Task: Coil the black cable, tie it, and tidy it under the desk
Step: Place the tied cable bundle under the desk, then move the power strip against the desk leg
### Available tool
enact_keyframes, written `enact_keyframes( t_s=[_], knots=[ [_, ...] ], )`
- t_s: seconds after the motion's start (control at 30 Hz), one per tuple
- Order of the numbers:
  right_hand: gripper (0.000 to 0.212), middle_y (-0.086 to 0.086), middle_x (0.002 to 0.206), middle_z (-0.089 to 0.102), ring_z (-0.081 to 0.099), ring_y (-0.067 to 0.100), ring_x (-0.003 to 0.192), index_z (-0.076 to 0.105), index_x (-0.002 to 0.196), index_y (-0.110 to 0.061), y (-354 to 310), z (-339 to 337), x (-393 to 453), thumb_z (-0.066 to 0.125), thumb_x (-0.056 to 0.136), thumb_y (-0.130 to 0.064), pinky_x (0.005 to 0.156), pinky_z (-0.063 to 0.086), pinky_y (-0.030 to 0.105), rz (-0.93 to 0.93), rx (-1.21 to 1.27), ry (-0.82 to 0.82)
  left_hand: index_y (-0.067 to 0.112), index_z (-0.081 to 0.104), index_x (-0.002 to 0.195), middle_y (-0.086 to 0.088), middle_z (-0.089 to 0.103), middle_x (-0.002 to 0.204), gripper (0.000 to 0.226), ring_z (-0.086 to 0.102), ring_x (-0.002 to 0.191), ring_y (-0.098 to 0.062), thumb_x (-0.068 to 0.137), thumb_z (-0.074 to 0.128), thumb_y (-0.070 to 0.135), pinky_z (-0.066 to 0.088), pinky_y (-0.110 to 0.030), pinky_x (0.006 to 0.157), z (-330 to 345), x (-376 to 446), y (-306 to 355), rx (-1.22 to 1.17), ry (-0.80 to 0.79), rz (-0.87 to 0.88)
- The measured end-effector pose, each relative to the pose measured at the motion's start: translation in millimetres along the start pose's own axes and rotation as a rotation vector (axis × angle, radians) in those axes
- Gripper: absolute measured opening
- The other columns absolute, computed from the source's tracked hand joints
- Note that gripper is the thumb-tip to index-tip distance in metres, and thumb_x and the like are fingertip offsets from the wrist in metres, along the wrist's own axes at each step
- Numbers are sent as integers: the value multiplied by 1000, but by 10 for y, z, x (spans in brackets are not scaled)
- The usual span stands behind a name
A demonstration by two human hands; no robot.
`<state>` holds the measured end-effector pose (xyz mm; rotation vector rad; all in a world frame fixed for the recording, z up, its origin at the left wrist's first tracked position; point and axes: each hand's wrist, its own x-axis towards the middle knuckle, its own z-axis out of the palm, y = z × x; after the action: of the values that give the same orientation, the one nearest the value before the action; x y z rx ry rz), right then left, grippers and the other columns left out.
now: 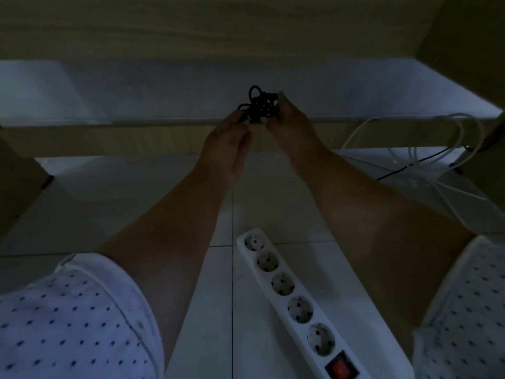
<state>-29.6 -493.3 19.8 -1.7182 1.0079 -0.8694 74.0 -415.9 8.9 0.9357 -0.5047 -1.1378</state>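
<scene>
The black cable (259, 106) is a small tight bundle of loops held up in front of me, under the desk. My left hand (228, 144) pinches its left side with the fingertips. Around the bundle's right side my right hand (289, 124) is wrapped, thumb on top. One loop sticks out above the bundle. The light is dim, so I cannot tell whether a tie is on it.
A wooden crossbar (109, 139) of the desk runs across behind my hands. A white power strip (289, 294) with a red switch lies on the tiled floor between my knees. White cables (448, 149) and a thin black wire (410, 165) lie at the right.
</scene>
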Motion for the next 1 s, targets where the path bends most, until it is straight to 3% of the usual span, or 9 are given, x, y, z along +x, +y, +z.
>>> enact_keyframes(
  t_s=[0.1, 0.2, 0.33, 0.43, 0.53, 0.6, 0.73, 0.87, 1.0],
  knots=[
    [68, 8, 162, 20, 27, 19, 145, 7, 155, -13, 3, -19, -1, 47, 101, -8, 95, 19, 4, -58, -174, -88, 5, 45, 143, -9, 50, 146, 44, 52, 124, -14, 100, 48, 4, 33, -24, 114, 97, -20, 47, -18, -40, 3],
    [73, 13, 164, 7, 17, 25, 149, -3, 154, -15, -22, -49, 21, 46, 101, -8, 112, 9, 18, -84, -493, -181, 6, 47, 141, -5, 48, 148, 41, 53, 113, -9, 101, 48, 11, 32, -23, 111, 189, -55, 89, -16, -24, -1],
    [85, 13, 163, -12, -2, 23, 151, -11, 152, -9, -79, 13, 55, 54, 99, -20, 117, -1, 25, -52, -571, -324, 6, 46, 142, -10, 50, 147, 40, 52, 118, -16, 103, 46, 13, 48, -23, 93, 179, -68, 112, -3, -48, -40],
    [80, 11, 163, -16, -5, 22, 151, -9, 153, -8, -95, 37, 85, 50, 101, -21, 117, 0, 26, 18, -623, -359, 10, 44, 145, -5, 47, 149, 41, 47, 127, -15, 104, 44, 15, 41, -28, 105, 143, -43, 110, 96, -5, -40],
    [65, 11, 164, -1, 5, 24, 152, 2, 154, -7, -66, 48, 10, 41, 103, -17, 118, 3, 29, 27, -618, -297, 11, 53, 138, -5, 56, 140, 38, 52, 128, -20, 100, 52, 19, 43, -32, 106, 103, -24, 57, 150, 46, -57],
    [55, 10, 161, 23, 26, 25, 146, 25, 153, -9, -5, 50, -85, 41, 100, -5, 115, 18, 26, 16, -505, -155, 11, 59, 131, -7, 63, 128, 34, 58, 118, -21, 97, 56, 16, 49, -31, 95, 92, -62, 29, 222, 80, -57],
    [34, 12, 132, 62, 56, 26, 123, 66, 122, -7, 165, 20, -323, 51, 92, -2, 105, 40, 28, 4, -367, 22, 9, 62, 118, -2, 65, 95, 23, 61, 85, -12, 98, 52, 8, 52, -21, 75, 63, -216, -79, 338, 144, -27],
    [28, 8, 119, 69, 63, 22, 106, 71, 111, -9, 262, -16, -777, 48, 96, -5, 87, 48, 23, 42, -229, 72, 12, 66, 106, 0, 66, 89, 15, 60, 79, -9, 93, 58, 8, 50, -14, 63, -2, -452, -261, 502, 188, 8],
    [31, 8, 124, 66, 61, 21, 112, 69, 116, -7, 373, -46, -1211, 45, 97, -3, 85, 39, 10, 93, -236, 45, 13, 68, 113, -3, 66, 113, 23, 59, 97, -13, 97, 52, 9, 50, -22, 84, -11, -792, -496, 726, 183, 18]
  ],
)
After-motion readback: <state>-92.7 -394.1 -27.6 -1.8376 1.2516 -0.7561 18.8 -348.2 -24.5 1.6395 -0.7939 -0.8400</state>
